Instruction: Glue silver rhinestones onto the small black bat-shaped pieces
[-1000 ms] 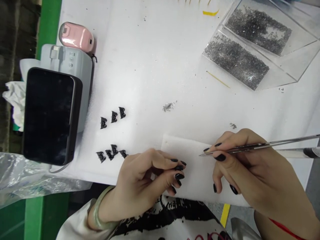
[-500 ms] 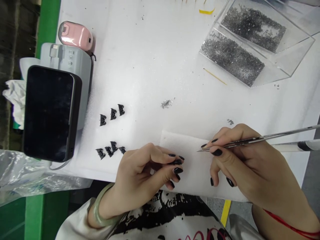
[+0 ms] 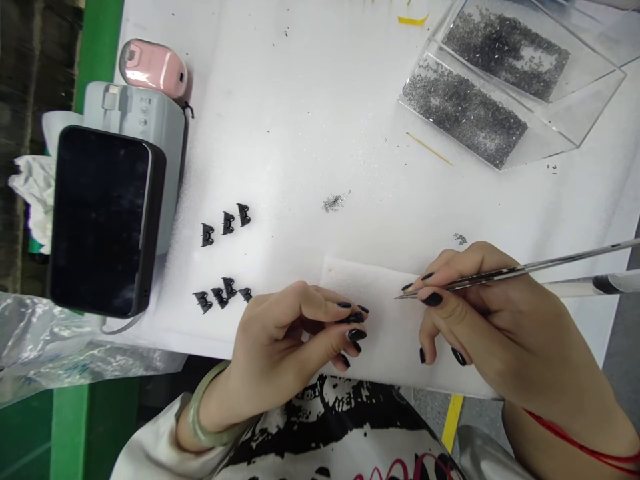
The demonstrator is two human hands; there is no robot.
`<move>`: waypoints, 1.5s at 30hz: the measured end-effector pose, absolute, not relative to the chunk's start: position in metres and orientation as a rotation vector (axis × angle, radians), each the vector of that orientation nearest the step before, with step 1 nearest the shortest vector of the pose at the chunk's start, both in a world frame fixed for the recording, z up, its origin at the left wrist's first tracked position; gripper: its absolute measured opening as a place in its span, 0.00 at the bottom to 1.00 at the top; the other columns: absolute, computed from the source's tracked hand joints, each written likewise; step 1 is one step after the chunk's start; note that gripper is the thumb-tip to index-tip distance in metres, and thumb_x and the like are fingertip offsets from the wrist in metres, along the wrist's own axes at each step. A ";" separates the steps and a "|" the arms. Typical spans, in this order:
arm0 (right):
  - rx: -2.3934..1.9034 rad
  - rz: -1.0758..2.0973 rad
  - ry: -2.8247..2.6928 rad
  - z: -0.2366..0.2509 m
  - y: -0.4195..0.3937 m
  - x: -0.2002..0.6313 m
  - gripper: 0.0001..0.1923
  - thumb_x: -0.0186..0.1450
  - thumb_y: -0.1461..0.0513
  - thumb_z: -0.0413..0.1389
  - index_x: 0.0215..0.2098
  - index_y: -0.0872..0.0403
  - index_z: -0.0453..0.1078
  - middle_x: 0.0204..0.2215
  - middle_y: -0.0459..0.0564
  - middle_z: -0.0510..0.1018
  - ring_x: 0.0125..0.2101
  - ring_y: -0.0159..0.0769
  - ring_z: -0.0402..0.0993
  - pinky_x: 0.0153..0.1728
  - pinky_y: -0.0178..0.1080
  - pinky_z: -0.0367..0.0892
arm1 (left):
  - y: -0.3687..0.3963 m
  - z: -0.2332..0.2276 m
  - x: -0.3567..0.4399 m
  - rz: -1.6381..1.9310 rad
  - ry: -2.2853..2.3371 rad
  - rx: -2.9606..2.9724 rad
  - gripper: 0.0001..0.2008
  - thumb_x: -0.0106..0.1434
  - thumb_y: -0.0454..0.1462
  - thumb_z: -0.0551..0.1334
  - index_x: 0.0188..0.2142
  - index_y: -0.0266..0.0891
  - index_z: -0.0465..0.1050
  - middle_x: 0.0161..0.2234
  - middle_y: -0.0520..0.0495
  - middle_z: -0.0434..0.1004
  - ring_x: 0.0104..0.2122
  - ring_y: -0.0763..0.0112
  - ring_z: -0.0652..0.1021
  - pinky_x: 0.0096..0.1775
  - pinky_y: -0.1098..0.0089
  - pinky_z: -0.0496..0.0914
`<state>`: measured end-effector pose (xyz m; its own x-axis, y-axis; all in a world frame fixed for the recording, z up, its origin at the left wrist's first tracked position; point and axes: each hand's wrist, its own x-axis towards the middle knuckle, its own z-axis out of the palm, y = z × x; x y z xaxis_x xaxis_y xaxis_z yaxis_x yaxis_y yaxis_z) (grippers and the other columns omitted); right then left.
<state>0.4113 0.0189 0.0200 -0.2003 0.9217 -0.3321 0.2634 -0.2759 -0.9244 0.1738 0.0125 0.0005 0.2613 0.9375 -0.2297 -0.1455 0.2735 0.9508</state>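
At the near edge of the white foam-covered counter (image 3: 300, 100), my left hand (image 3: 285, 353) pinches a tiny black plastic clip piece (image 3: 356, 318) between thumb and fingertips, just above a small white foam pad (image 3: 380, 293). My right hand (image 3: 495, 333) is closed around slim silver metal tweezers (image 3: 500, 275), thumb and forefinger pressed on the shaft; the pointed tip lies just right of the clip piece, not touching it, and whether anything sits in the tip I cannot tell. The tweezers' long handle runs off to the right edge of the view.

Left of my left hand, a group of four small black clip pieces (image 3: 223, 295) lies on the counter, and a row of three more black clip pieces (image 3: 226, 224) sits just beyond them. Farther left, a black-screened phone (image 3: 100, 220) rests on a grey box-shaped device (image 3: 135, 127), with a pink rounded case (image 3: 154, 67) behind it and crumpled clear plastic sheeting (image 3: 60, 347) at the near left corner.

At the far right stand two clear plastic trays of fine grey metal bits (image 3: 465, 113). A small pile of the same grey bits (image 3: 333, 202) lies mid-counter, and a thin yellow stick (image 3: 430, 149) lies near the trays.
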 end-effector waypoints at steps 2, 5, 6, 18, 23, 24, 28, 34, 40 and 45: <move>-1.492 1.512 -1.405 0.020 0.019 0.411 0.10 0.78 0.66 0.53 0.42 0.43 0.68 0.23 0.34 0.76 0.18 0.28 0.78 0.19 0.31 0.68 | 0.013 -0.001 0.173 0.937 0.996 1.030 0.14 0.64 0.20 0.69 0.38 0.42 0.78 0.40 0.54 0.88 0.26 0.73 0.87 0.26 0.80 0.84; -1.501 1.530 -1.404 0.020 0.020 0.412 0.08 0.79 0.64 0.54 0.41 0.44 0.68 0.21 0.35 0.76 0.17 0.30 0.77 0.17 0.33 0.66 | 0.013 -0.003 0.172 0.935 0.981 1.071 0.14 0.63 0.19 0.69 0.38 0.40 0.79 0.40 0.53 0.87 0.27 0.73 0.88 0.27 0.80 0.85; -1.517 1.535 -1.399 0.020 0.020 0.412 0.07 0.80 0.62 0.54 0.41 0.44 0.68 0.19 0.35 0.76 0.17 0.32 0.76 0.16 0.34 0.65 | 0.014 -0.004 0.172 0.937 0.976 1.084 0.14 0.63 0.19 0.70 0.38 0.40 0.79 0.39 0.53 0.86 0.27 0.73 0.87 0.27 0.80 0.85; -1.443 1.635 -0.937 0.035 0.021 0.386 0.08 0.77 0.55 0.60 0.39 0.45 0.71 0.15 0.34 0.59 0.16 0.31 0.71 0.21 0.38 0.76 | 0.019 0.002 0.175 0.917 0.948 0.747 0.12 0.65 0.22 0.70 0.36 0.40 0.81 0.32 0.54 0.85 0.26 0.71 0.87 0.28 0.79 0.85; -1.438 1.581 -0.989 0.030 0.025 0.369 0.11 0.77 0.53 0.60 0.37 0.45 0.68 0.14 0.35 0.63 0.19 0.35 0.73 0.14 0.33 0.64 | 0.020 0.002 0.175 0.932 0.927 0.695 0.11 0.62 0.22 0.72 0.34 0.38 0.81 0.29 0.52 0.86 0.26 0.67 0.88 0.27 0.77 0.85; -1.435 1.564 -1.002 0.029 0.025 0.368 0.11 0.76 0.53 0.60 0.37 0.45 0.67 0.14 0.35 0.63 0.17 0.33 0.70 0.12 0.32 0.61 | 0.020 0.003 0.176 0.919 0.952 0.689 0.10 0.61 0.22 0.73 0.33 0.38 0.81 0.29 0.52 0.86 0.25 0.66 0.88 0.26 0.76 0.85; -1.416 1.508 -1.078 0.025 0.025 0.364 0.12 0.76 0.55 0.60 0.35 0.45 0.67 0.14 0.36 0.63 0.15 0.31 0.66 0.13 0.33 0.62 | 0.019 0.005 0.177 0.863 1.047 0.687 0.09 0.60 0.25 0.74 0.33 0.39 0.81 0.26 0.51 0.86 0.21 0.66 0.86 0.23 0.76 0.84; -1.392 1.466 -1.065 0.027 0.018 0.359 0.09 0.77 0.59 0.59 0.38 0.45 0.68 0.25 0.39 0.76 0.17 0.25 0.64 0.14 0.30 0.59 | 0.017 0.006 0.177 0.881 1.029 0.678 0.11 0.60 0.22 0.73 0.34 0.40 0.83 0.26 0.54 0.86 0.22 0.70 0.86 0.25 0.80 0.83; -1.371 1.451 -1.114 0.027 0.014 0.360 0.09 0.76 0.64 0.59 0.39 0.45 0.67 0.27 0.42 0.77 0.23 0.29 0.74 0.19 0.30 0.67 | 0.019 0.007 0.178 0.884 1.039 0.657 0.11 0.60 0.22 0.74 0.33 0.39 0.82 0.30 0.53 0.87 0.24 0.67 0.88 0.25 0.79 0.84; -1.344 1.441 -1.130 0.026 0.012 0.361 0.09 0.74 0.66 0.59 0.38 0.45 0.68 0.28 0.42 0.77 0.25 0.30 0.75 0.20 0.29 0.69 | 0.017 0.007 0.177 0.888 1.051 0.665 0.10 0.60 0.24 0.75 0.34 0.39 0.82 0.29 0.52 0.87 0.24 0.65 0.88 0.25 0.78 0.84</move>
<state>0.3615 0.0121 0.0260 -0.0686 0.9691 -0.2368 -0.0009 -0.2374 -0.9714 0.1771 0.0167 0.0070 0.2239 0.8672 -0.4448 -0.2943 0.4953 0.8174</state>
